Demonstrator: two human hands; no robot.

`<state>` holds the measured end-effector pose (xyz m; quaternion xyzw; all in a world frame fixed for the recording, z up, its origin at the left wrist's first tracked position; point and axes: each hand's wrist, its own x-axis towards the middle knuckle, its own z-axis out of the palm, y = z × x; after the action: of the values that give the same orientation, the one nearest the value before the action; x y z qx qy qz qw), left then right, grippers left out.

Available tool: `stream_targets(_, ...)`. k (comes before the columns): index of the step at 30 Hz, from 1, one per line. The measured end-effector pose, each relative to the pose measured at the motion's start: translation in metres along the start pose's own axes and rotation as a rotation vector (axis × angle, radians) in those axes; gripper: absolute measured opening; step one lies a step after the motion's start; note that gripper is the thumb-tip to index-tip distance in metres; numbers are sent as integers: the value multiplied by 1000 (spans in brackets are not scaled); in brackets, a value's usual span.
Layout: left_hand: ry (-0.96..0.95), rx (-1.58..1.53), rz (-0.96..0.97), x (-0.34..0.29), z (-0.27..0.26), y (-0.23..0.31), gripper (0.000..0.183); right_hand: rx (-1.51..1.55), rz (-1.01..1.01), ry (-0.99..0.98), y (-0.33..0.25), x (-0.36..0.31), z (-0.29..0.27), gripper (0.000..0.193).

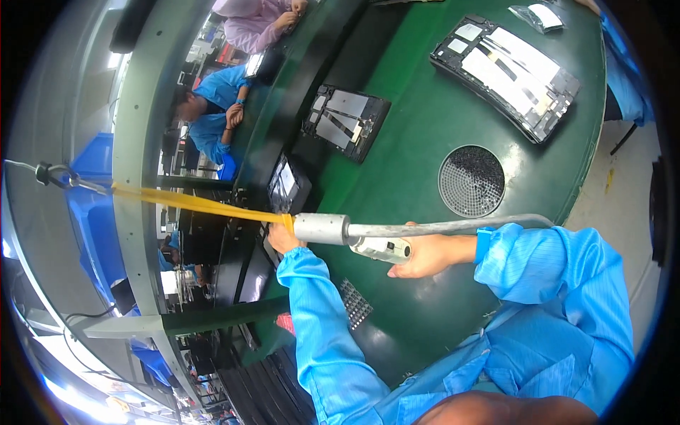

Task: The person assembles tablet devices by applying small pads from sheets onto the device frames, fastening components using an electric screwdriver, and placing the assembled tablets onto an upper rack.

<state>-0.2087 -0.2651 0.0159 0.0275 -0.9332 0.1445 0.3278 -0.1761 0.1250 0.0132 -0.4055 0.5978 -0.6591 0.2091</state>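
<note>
item: power screwdriver (382, 248), pale grey body with a silver collar, hanging crosswise over the near edge of the green table (418, 142). a yellow strap (198, 204) runs from its collar up and left to a hook on the grey frame (134, 127); a grey hose (453, 225) leaves toward the right.

my right hand (425, 255): fingers closed around the screwdriver body, thumb on top, blue sleeve behind.

my left hand (282, 237): at the collar end, just beside the strap knot; mostly hidden by the tool, so i cannot tell whether its fingers are open or closed.

on the table, beyond the tool:
- round mesh dish of small dark screws (471, 180), near my right hand.
- large opened device back (506, 74), far right.
- smaller opened device back (346, 122), centre.
- small dark unit with a pale screen (287, 185), just above my left hand.
- dark perforated pad (354, 303), under my left forearm.

background, left: other people in blue and lilac sleeves (219, 92) at the same line.
</note>
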Motion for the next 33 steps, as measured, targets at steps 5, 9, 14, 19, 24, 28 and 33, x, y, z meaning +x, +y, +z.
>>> stream_targets(5,29,-239,-108,20,-84,81,21,211,106,-44,-7,-3,-4,46)
stream_targets(9,246,-302,-121,-23,-124,97,25,-114,-104,5,-21,1,-20,44)
stream_targets(14,390,-327,12,-77,-181,158,26,320,-94,132,-34,6,-47,30)
stream_targets(19,-88,-520,66,-148,-222,203,48,167,-165,367,-43,6,-84,41)
stream_targets(24,-314,-766,-8,-182,-225,244,67,50,-89,313,-23,12,-82,36)
stream_targets(28,-384,-863,-60,-188,-226,250,60,6,21,286,-23,7,-73,34)
stream_targets(33,-400,-902,-61,-182,-227,262,52,47,1,231,-26,3,-55,38)
